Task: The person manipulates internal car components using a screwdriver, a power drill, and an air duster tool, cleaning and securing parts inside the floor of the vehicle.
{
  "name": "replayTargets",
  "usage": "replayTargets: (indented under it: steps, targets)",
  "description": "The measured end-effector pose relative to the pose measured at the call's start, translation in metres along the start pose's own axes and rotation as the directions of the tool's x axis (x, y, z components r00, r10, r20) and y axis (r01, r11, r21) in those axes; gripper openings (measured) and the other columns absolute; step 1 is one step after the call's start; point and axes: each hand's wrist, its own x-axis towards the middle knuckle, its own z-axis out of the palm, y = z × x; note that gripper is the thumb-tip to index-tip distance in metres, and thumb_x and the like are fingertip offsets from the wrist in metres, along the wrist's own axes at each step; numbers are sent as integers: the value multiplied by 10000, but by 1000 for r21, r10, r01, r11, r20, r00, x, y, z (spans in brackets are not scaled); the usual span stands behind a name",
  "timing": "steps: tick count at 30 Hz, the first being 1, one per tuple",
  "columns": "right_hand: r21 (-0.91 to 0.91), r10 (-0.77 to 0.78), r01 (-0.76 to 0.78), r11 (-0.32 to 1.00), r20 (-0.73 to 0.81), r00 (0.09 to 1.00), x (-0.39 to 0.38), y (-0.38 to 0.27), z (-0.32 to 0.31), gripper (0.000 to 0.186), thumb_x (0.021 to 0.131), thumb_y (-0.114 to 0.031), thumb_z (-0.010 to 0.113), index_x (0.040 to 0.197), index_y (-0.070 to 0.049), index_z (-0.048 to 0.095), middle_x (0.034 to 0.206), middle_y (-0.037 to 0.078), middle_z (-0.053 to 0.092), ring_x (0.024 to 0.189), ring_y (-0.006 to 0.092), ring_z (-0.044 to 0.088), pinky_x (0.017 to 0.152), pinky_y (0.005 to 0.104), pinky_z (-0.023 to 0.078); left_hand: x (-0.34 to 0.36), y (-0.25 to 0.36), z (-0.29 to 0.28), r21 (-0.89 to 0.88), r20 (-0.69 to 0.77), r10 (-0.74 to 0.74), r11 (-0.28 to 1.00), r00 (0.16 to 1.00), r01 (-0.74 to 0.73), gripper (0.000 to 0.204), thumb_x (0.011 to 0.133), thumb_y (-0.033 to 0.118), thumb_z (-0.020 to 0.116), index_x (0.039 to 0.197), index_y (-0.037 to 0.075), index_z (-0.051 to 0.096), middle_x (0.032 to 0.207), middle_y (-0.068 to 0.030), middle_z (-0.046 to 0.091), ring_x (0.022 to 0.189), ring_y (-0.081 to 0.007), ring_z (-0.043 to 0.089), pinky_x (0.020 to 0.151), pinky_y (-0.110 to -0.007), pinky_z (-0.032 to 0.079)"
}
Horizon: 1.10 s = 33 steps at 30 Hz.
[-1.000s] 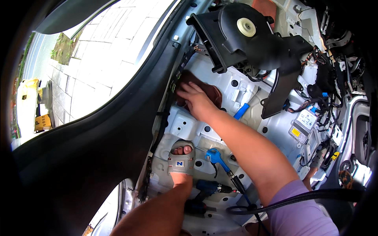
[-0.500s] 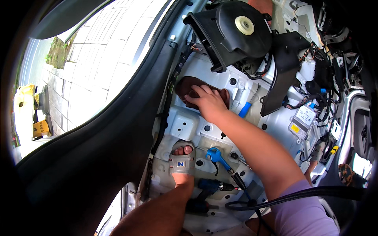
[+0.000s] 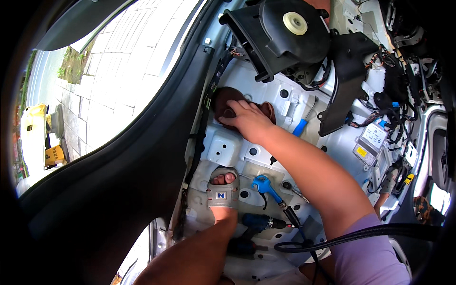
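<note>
My right hand (image 3: 244, 118), its forearm rising from the lower right below a purple sleeve, has its fingers bent and gripping a dark brown cloth-like piece (image 3: 266, 112) on the bare metal car floor (image 3: 213, 178). Just right of it lies a blue-handled screwdriver (image 3: 299, 128); a white raised bracket (image 3: 223, 146) is below it. My left hand is out of view. My sandaled foot (image 3: 222, 192) stands lower down, beside a blue air gun (image 3: 266, 187) with a hose and a dark blue drill (image 3: 256, 223).
A black blower housing (image 3: 280, 42) overhangs from the top. Wiring (image 3: 389, 104) and a silver control module (image 3: 369, 142) line the right side. A black door-frame trim (image 3: 118, 171) curves along the left, with pale paving (image 3: 114, 66) outside. A thick black cable (image 3: 361, 234) crosses my forearm's sleeve.
My right hand's fingers, spread flatter a second ago, are now bent on the brown piece. The hand has shifted slightly right, and the whole view has moved a little.
</note>
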Motion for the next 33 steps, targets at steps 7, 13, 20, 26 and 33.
replayTargets:
  steps: [7,13,20,26,33]
  targets:
    - [-98,-75,91,991,157,985,-5,11,-15,465,984,-170,601,1405,-327,720,1558,130,502,1434,331,480,1173,453,412,4,-2,3,-5,22,-25,1000,999,25,194,1061,188,540,1229,120,609,1183,-139,665,1106,-360,663,959,-515,546]
    - [-150,-67,73,986,47,997,-7,3,-5,431,968,-181,612,1355,-313,746,1554,108,517,1428,318,487,1171,463,413,-8,-9,20,39,-17,9,999,1000,-9,421,1000,192,619,1414,159,549,1303,-106,637,1213,-339,645,991,-544,543]
    - [-115,305,-332,936,-203,930,-56,14,-38,586,888,-23,660,1450,-184,634,1561,117,483,1409,342,478,1149,493,437,0,-5,11,-27,70,0,1000,998,2,305,1044,194,559,1337,113,585,1214,-148,642,1167,-370,643,982,-542,537]
    - [225,472,-440,870,-119,873,-164,-68,-18,496,884,-98,722,1370,-40,645,1415,222,591,1227,406,620,1048,486,526,-12,-27,-5,-139,173,8,990,985,16,267,1023,148,584,1280,86,627,1136,-114,677,1094,-293,667,952,-458,545]
    - [419,598,-879,227,652,466,-293,-95,46,510,945,-273,815,1322,25,645,1071,177,755,990,264,749,856,382,587,-120,-189,-66,-681,531,-156,506,833,529,210,982,-11,634,1176,28,708,968,-52,755,948,-154,722,864,-284,568]
